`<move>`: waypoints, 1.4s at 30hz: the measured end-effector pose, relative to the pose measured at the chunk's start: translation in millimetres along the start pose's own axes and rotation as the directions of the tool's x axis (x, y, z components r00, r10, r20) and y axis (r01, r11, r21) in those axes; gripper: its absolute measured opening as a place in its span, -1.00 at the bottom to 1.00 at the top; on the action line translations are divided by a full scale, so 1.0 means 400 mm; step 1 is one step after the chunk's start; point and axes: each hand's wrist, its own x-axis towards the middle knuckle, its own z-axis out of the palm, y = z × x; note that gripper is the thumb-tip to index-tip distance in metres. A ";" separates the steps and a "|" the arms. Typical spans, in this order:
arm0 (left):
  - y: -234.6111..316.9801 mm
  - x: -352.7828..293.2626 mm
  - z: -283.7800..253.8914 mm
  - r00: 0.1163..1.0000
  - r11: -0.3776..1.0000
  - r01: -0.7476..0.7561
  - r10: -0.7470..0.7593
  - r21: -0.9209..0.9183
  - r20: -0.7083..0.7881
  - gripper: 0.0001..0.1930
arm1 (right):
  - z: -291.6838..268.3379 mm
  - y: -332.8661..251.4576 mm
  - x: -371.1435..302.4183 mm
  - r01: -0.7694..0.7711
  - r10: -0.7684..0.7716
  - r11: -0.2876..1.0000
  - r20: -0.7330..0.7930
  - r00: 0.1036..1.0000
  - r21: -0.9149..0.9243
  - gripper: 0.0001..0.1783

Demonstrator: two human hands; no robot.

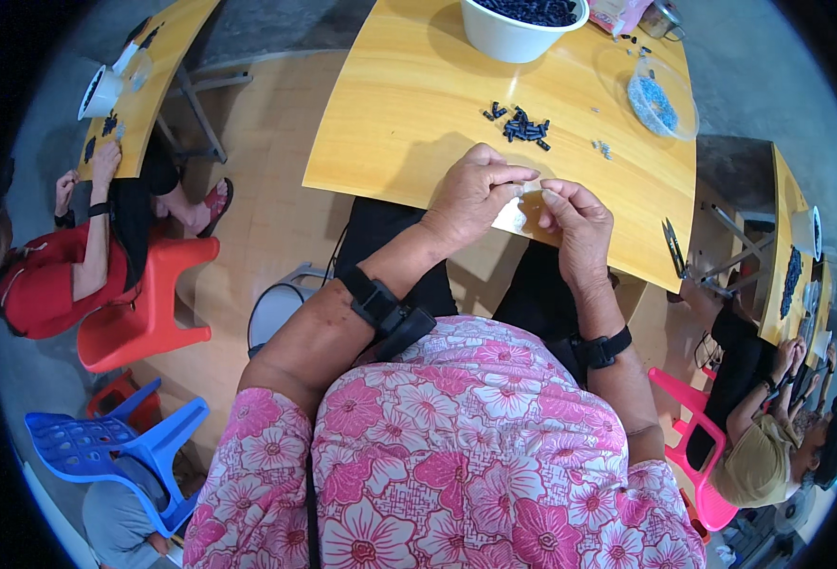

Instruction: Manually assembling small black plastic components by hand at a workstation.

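Note:
My left hand and my right hand meet above the near edge of the yellow table. The thumb and fingers of each are pinched together. What they hold, if anything, is too small or hidden to name. Below the fingers a pale glossy patch shows at the table edge; I cannot tell whether it is a thing or a reflection. Just beyond my hands lies a loose pile of small black tube-shaped pieces. To its right are several tiny pale blue-grey pieces.
A white tub of black pieces stands at the back. A clear round dish holds small blue pieces. Black snips lie at the right edge. Other people work at tables left and right, near a red stool and a blue chair.

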 end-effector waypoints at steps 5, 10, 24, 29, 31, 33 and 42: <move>0.003 0.003 -0.011 0.999 1.000 -0.005 0.006 -0.010 0.036 -0.73 | -0.002 0.002 0.002 -0.007 0.007 1.000 -0.003 1.000 0.010 -0.86; 0.007 -0.006 0.008 0.987 0.944 0.158 -0.163 -0.289 0.007 -0.59 | 0.001 0.004 0.004 0.011 -0.010 0.999 0.021 1.000 -0.032 -0.86; 0.019 -0.012 0.014 0.991 0.955 0.136 -0.137 -0.264 0.016 -0.45 | 0.011 0.006 0.009 0.022 -0.010 0.992 0.104 0.995 -0.123 -0.88; 0.017 -0.011 0.008 0.991 0.965 0.135 -0.133 -0.226 0.024 -0.45 | 0.007 0.014 0.011 0.034 -0.020 0.993 0.120 0.993 -0.112 -0.89; 0.020 -0.011 0.005 0.989 0.965 0.146 -0.142 -0.216 0.034 -0.44 | 0.006 0.017 0.012 0.058 -0.043 0.992 0.128 0.991 -0.114 -0.89; 0.022 -0.010 0.004 0.987 0.959 0.159 -0.153 -0.235 0.042 -0.44 | 0.002 0.020 0.014 0.117 -0.095 0.982 0.148 0.984 -0.148 -0.89; 0.018 -0.008 -0.006 0.979 0.944 0.203 -0.190 -0.262 0.075 -0.42 | -0.002 -0.019 0.023 0.429 -0.305 0.722 0.307 0.902 -0.543 -0.83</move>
